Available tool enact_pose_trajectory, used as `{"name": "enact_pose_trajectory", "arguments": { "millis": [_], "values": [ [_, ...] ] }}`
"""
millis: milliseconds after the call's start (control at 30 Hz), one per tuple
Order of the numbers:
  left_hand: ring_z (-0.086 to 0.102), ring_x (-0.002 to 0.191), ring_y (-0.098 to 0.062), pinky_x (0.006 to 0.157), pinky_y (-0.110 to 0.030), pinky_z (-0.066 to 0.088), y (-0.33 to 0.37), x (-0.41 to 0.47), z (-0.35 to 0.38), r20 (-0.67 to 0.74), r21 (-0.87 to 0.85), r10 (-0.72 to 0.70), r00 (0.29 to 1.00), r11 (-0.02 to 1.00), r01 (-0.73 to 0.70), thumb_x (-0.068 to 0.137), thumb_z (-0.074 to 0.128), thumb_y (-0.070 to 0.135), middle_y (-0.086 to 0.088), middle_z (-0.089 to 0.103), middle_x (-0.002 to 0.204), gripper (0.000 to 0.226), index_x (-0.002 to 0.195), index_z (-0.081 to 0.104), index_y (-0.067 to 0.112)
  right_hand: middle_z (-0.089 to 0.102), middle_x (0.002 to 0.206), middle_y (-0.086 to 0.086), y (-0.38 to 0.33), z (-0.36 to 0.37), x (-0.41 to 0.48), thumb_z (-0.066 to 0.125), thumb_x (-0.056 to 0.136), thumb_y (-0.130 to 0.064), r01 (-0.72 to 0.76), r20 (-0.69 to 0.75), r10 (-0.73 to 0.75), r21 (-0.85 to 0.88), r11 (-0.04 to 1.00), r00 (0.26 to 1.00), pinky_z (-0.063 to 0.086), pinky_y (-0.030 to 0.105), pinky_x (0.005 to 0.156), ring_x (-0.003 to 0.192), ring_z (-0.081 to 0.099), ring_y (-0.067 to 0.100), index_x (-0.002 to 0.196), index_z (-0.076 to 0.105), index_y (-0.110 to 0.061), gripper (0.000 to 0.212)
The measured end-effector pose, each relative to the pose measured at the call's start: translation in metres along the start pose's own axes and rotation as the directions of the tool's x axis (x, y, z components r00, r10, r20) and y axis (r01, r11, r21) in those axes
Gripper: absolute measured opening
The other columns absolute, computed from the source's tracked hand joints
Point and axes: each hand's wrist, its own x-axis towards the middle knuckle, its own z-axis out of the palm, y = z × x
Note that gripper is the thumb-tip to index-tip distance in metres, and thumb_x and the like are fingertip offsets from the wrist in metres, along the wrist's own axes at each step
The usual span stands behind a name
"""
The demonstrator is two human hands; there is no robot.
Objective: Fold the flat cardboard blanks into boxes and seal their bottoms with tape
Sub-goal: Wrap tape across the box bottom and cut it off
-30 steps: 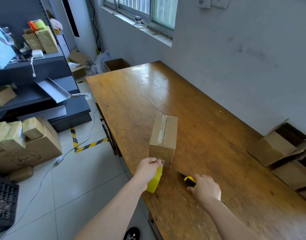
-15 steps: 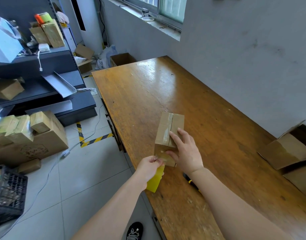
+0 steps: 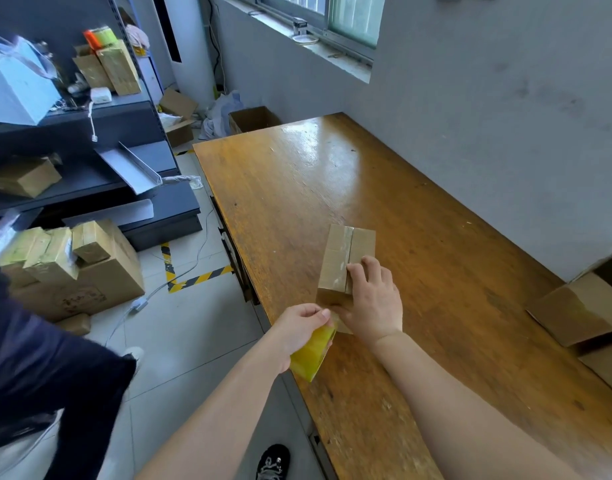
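Head view: the small brown cardboard box (image 3: 342, 251) sits on the wooden desk (image 3: 332, 188), long taped seam pointing away, the right hand (image 3: 373, 299) pressing flat-fingered on its near end, while the left hand (image 3: 299, 327) has its grip wrapped round the yellow tape roll (image 3: 311, 355) just nearer, at the desk edge.

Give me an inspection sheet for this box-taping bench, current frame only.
Surface: wooden table, glossy, scuffed near the front edge.
Job's things: cardboard box on the table, tape strip along its top seam; yellow tape roll at the table's edge.
Clutter: open cartons at the table's right side.
Hands: left hand grips the tape roll; right hand rests on the box's near end, fingers on top.
Cables: white cable lying across the floor tiles.
Surroundings: dark shelving holding boxes; floor cartons; window; another person's dark clothing at left.
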Motion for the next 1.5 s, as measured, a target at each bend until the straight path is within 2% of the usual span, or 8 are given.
{"name": "enact_pose_trajectory", "arguments": {
  "millis": [233, 333, 467, 667, 967, 1133, 1333, 1500],
  "values": [
    [0.068, 0.074, -0.019, 0.070, -0.032, 0.057, 0.020, -0.010, -0.012, 0.086, -0.047, 0.089, 0.992, 0.995, -0.086, 0.097, 0.058, 0.020, -0.008, 0.072, 0.086, 0.010, 0.093, 0.067, 0.016, 0.032, 0.154, 0.001, 0.000, -0.019, -0.005, 0.066, 0.081, -0.033, -0.074, -0.012, 0.081, 0.286, 0.955, 0.997, 0.013, 0.046, 0.119, 0.147, 0.018, 0.023, 0.139, 0.050, -0.029, 0.060],
    [0.069, 0.079, -0.021, 0.080, -0.039, 0.055, 0.033, -0.016, -0.013, 0.142, -0.089, 0.123, 0.982, 0.990, -0.111, 0.096, 0.059, 0.016, -0.007, 0.073, 0.087, 0.008, 0.093, 0.067, 0.017, 0.057, 0.130, -0.005, -0.009, -0.041, -0.016, 0.059, 0.084, -0.037, -0.010, -0.121, 0.103, 0.601, 0.799, 0.987, 0.031, 0.039, 0.109, 0.130, 0.040, 0.011, 0.113, 0.071, -0.024, 0.035],
    [0.069, 0.081, -0.018, 0.075, -0.036, 0.056, 0.047, -0.024, -0.010, 0.174, -0.109, 0.185, 0.967, 0.980, -0.167, 0.096, 0.058, 0.015, -0.004, 0.074, 0.089, 0.011, 0.095, 0.068, 0.019, 0.071, 0.079, -0.009, -0.019, -0.062, -0.024, 0.075, 0.085, -0.031, -0.066, 0.024, 0.075, 0.775, 0.629, 0.997, 0.055, 0.033, 0.076, 0.082, 0.065, 0.007, 0.082, 0.076, -0.021, 0.010],
    [0.066, 0.090, -0.023, 0.089, -0.045, 0.050, 0.063, -0.038, -0.004, 0.271, -0.191, 0.238, 0.933, 0.963, -0.190, 0.091, 0.062, 0.011, -0.007, 0.072, 0.094, 0.016, 0.104, 0.067, 0.018, 0.070, 0.073, -0.007, -0.022, -0.085, -0.026, 0.073, 0.087, -0.014, -0.024, -0.107, 0.188, 0.811, 0.585, 0.976, 0.053, 0.022, 0.062, 0.070, 0.064, 0.006, 0.078, 0.073, -0.019, 0.010],
    [0.069, 0.096, -0.027, 0.094, -0.048, 0.052, 0.089, -0.052, 0.005, 0.173, -0.178, 0.342, 0.924, 0.933, -0.312, 0.056, 0.083, 0.029, -0.009, 0.072, 0.099, 0.106, 0.147, 0.028, 0.038, 0.072, 0.075, -0.007, -0.028, -0.131, -0.024, 0.065, 0.092, -0.010, 0.081, -0.270, 0.240, 0.803, 0.591, 0.933, 0.056, 0.024, 0.061, 0.072, 0.068, 0.007, 0.077, 0.065, -0.027, 0.023],
    [0.055, 0.098, -0.005, 0.085, -0.026, 0.051, 0.100, -0.056, 0.011, -0.012, 0.433, 0.663, 0.749, 0.678, -0.594, 0.078, 0.075, 0.045, 0.011, 0.050, 0.103, 0.055, 0.130, 0.056, 0.039, 0.070, 0.076, -0.009, -0.024, -0.139, -0.018, 0.066, 0.091, -0.010, 0.111, -0.239, 0.076, 0.679, 0.726, 0.968, 0.055, 0.026, 0.067, 0.075, 0.067, 0.006, 0.082, 0.069, -0.021, 0.014],
    [0.053, 0.062, 0.001, 0.058, -0.008, 0.035, 0.105, -0.052, 0.009, 0.006, 0.611, 0.854, 0.520, 0.408, -0.678, 0.086, 0.072, 0.027, 0.012, 0.062, 0.075, 0.008, 0.088, 0.074, 0.019, 0.070, 0.072, -0.015, -0.017, -0.143, -0.015, 0.068, 0.092, -0.014, 0.092, -0.165, 0.007, 0.583, 0.807, 0.986, 0.053, 0.022, 0.067, 0.073, 0.066, 0.000, 0.087, 0.072, -0.021, 0.009],
    [0.053, 0.069, -0.002, 0.061, -0.013, 0.036, 0.113, -0.048, 0.014, 0.132, 0.659, 0.815, 0.564, 0.353, -0.665, 0.090, 0.069, 0.021, 0.017, 0.057, 0.076, 0.005, 0.085, 0.067, 0.023, 0.072, 0.076, -0.012, -0.008, -0.145, -0.016, 0.067, 0.093, -0.017, 0.039, -0.103, 0.029, 0.600, 0.799, 0.994, 0.057, 0.030, 0.077, 0.078, 0.067, 0.001, 0.089, 0.073, -0.020, 0.008]
  ]
}}
